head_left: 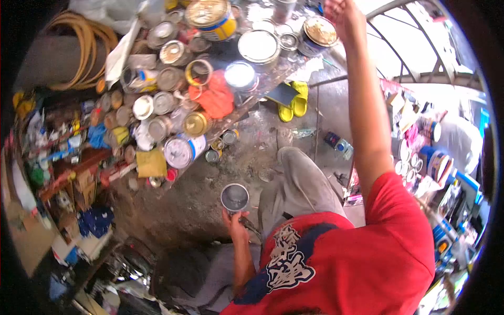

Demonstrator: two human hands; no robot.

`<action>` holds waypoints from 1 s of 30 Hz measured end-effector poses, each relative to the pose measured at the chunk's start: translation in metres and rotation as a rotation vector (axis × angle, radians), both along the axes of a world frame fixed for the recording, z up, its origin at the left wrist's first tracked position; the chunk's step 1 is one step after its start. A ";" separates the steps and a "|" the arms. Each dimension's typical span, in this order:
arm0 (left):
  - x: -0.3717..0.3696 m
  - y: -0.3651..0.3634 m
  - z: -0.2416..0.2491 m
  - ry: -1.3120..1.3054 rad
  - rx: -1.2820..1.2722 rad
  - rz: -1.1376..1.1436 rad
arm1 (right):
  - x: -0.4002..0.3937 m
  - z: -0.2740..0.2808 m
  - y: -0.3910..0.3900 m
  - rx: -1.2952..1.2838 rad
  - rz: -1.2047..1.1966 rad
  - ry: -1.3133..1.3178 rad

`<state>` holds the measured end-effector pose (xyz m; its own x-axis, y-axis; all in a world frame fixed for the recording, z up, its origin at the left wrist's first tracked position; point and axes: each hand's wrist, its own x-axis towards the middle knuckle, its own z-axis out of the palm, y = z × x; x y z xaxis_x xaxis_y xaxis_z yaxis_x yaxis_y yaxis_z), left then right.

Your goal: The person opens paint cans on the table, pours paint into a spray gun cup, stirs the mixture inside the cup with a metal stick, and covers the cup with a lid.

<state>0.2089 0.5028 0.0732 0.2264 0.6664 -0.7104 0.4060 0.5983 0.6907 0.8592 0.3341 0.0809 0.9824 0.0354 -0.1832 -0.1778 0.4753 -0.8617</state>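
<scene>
Low beside my legs, my left hand (237,218) is wrapped around a round metal cup (234,198) with grey inside, its mouth facing up. A dark, slim part juts out beside that hand. My right arm stretches far forward, and my right hand (341,14) is at the top edge with its fingers curled; what they hold, if anything, is hidden. Just left of it stands a paint can (320,31) with a tan, crusted lid. A white-topped can (259,47) and a yellow and blue can (212,21) are farther left on the bench.
Paint cans crowd the bench, with an orange-red cloth (214,97) among them. Yellow-green clogs (299,100) and small tins (213,156) lie on the floor (184,202). A coiled hose (86,47) hangs at the back left. Metal bars (428,39) and more containers line the right.
</scene>
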 end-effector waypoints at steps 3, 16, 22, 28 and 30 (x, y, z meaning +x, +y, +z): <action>-0.018 -0.003 -0.041 0.037 -0.028 -0.049 | -0.149 -0.060 -0.032 -0.297 0.316 -0.177; -0.075 0.000 -0.181 0.070 -0.048 -0.137 | -0.286 -0.589 0.080 -1.644 0.851 -0.021; -0.108 -0.003 -0.188 0.041 -0.100 -0.089 | -0.313 -0.545 0.059 -1.694 0.960 -0.186; -0.137 -0.013 -0.151 0.150 -0.142 0.019 | -0.308 -0.434 0.123 -1.700 0.945 -0.432; -0.131 -0.016 -0.138 0.080 -0.125 0.046 | -0.292 -0.435 0.176 -1.645 0.995 -0.517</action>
